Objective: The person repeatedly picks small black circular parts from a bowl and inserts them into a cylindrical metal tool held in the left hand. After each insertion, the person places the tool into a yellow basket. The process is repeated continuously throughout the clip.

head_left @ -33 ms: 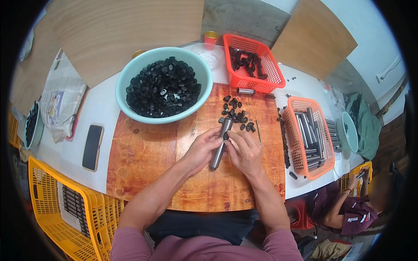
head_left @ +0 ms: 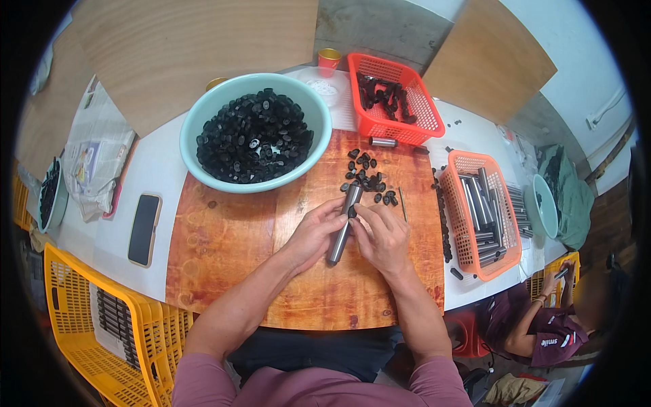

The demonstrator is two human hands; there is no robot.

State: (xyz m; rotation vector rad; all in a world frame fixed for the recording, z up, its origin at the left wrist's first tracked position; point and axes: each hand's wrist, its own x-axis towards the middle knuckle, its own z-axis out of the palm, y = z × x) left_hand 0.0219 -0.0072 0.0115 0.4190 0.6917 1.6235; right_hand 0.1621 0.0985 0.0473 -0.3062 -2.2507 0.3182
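A grey metal tube [head_left: 339,241] slants over the wooden board, its far end pointing away from me. My left hand [head_left: 317,230] is closed round its middle from the left, thumb lying along it. From the right, my right hand [head_left: 382,234] pinches a small black oval piece [head_left: 351,212] against the tube's side; the fingertips partly hide it. Just beyond the tube's far end, several loose black oval pieces [head_left: 369,181] lie scattered on the board. A thin rod [head_left: 403,203] rests to the right of them.
The wooden board [head_left: 224,271] carries a pale green basin [head_left: 190,152] of black pieces. Behind stands a red basket [head_left: 430,125]; an orange basket [head_left: 512,254] with metal tubes is right. A phone [head_left: 144,230] lies left, above a yellow crate [head_left: 129,298]. A co-worker's arm [head_left: 532,315] shows lower right.
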